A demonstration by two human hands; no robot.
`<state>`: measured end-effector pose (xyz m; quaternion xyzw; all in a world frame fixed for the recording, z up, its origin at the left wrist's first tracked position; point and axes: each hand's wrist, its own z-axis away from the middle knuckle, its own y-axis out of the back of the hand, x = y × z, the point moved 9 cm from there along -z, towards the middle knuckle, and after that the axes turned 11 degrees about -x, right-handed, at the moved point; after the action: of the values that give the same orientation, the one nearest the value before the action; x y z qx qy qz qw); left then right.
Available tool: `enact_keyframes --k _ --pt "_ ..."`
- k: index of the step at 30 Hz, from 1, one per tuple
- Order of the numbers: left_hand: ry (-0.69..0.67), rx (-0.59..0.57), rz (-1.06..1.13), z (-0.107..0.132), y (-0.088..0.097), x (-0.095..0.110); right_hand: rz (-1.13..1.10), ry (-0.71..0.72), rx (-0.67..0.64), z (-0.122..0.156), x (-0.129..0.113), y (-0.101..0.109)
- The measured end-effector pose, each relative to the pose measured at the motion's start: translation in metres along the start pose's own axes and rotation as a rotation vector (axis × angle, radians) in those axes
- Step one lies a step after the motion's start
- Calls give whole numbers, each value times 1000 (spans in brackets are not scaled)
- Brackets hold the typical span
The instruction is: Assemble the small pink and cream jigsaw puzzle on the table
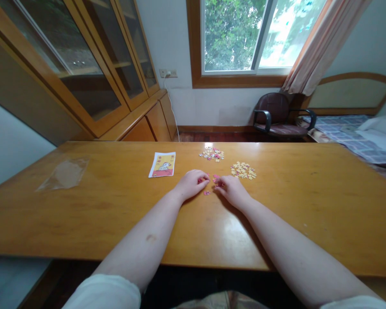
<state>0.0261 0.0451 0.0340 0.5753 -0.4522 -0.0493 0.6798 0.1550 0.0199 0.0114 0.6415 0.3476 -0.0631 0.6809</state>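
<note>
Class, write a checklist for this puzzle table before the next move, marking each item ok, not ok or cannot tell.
1. Left hand and right hand beside the pink pieces: ok.
2. Pink pieces lying between the hands, within reach: ok.
3. Picture card face up, uncovered: ok.
4. Mixed pile and yellow pile kept apart: ok.
5. A piece gripped in either hand: cannot tell.

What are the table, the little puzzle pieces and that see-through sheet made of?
Table: wood, glossy varnish; grain shows and window light glares off it. Puzzle pieces: probably printed cardboard, thin and flat. See-through sheet: likely clear plastic, shiny, wrinkled.
</note>
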Motion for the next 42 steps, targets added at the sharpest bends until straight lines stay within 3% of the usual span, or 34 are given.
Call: enact_keyframes --k 4,8,15,21,25,29,33,36,42 --pt "-29 3 63 -1 -5 3 -441 -70 134 1 21 4" --pt "-31 55 100 -1 -2 5 -816 -146 155 1 34 -4" --pt "-4 78 132 -1 0 2 -977 -179 102 0 31 -11" --pt "125 53 408 -3 -14 -11 -784 -138 60 0 25 -12" --pt "159 64 467 -3 -15 -16 -635 -143 53 1 21 -9" --pt "207 49 413 -1 -7 -28 -179 -80 26 9 -3 5" --pt "149 -43 193 0 -2 -26 125 95 -255 20 -36 -13" --pt "103 -72 50 0 -1 -18 243 68 -336 26 -38 -20" --pt "115 -153 75 0 -9 -19 321 46 -381 27 -40 -23"
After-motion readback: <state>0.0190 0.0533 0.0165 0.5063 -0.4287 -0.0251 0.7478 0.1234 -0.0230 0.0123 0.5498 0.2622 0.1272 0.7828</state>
